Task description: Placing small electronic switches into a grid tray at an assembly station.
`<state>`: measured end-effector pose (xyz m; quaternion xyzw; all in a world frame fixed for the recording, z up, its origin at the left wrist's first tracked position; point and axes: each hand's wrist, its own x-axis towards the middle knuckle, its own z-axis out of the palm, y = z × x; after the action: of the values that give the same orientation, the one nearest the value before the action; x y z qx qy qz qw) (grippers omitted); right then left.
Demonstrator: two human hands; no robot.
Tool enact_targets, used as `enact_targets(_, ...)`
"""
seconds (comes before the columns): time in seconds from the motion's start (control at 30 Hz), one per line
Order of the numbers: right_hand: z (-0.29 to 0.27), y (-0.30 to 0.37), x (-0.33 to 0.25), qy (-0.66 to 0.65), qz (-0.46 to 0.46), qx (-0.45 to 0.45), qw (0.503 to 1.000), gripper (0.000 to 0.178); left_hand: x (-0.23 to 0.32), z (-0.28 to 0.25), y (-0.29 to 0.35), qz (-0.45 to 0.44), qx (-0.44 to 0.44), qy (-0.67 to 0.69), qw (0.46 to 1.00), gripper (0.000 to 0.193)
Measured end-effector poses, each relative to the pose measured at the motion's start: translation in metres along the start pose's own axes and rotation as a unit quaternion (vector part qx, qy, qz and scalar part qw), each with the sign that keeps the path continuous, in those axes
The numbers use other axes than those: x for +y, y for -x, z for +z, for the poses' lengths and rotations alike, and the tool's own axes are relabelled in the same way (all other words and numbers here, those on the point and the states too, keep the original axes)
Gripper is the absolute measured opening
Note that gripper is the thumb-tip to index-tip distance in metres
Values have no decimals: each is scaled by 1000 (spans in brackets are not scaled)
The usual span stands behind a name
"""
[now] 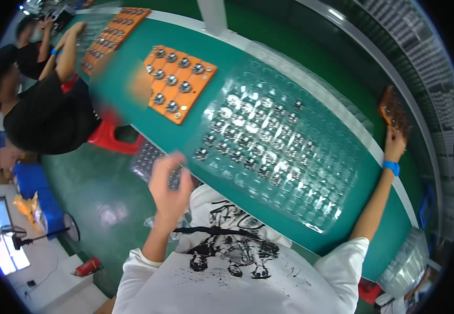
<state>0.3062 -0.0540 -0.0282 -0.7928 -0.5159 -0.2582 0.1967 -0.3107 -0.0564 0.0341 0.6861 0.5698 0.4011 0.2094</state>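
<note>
My right hand (396,144) is stretched out to the far right, past the table's back edge. Its fingers are closed on the near end of an orange board (389,112) carrying small metal parts, tilted away from me. My left hand (170,191) is raised by the table's front edge, slightly blurred, its thumb and fingers apart with nothing plain between them. Between my hands lies a clear plastic blister tray (337,172). Shiny round metal parts (258,136) fill many of its pockets. Beyond my left hand, another orange board (193,97) holds several such metal parts in rows.
A co-worker in black (54,112) sits at the left, by a red stool (114,138) and a third orange board (114,36). A dark pocketed tray (148,159) shows below the table edge. Stacked clear trays (407,269) stand at the right end. A white post (214,15) rises behind.
</note>
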Motion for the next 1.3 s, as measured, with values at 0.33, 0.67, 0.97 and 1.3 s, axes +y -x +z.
enact_targets(0.33, 1, 1, -12, -93, 12, 22, 995, 30, -87, 4, -85, -79, -10, -290, 954, 107)
enact_targets(0.67, 12, 4, 7, -85, 79, -42, 992, 31, -81, 15, -94, -64, -16, -282, 957, 116)
enact_targets(0.97, 8, 9, 1, -128, 69, 5, 989, 35, -98, 45, -158, -57, 43, -364, 928, 101)
enact_targets(1.3, -2, 3, -10, -84, 101, -36, 991, 41, -138, 39, -239, -12, 2, -359, 933, 92)
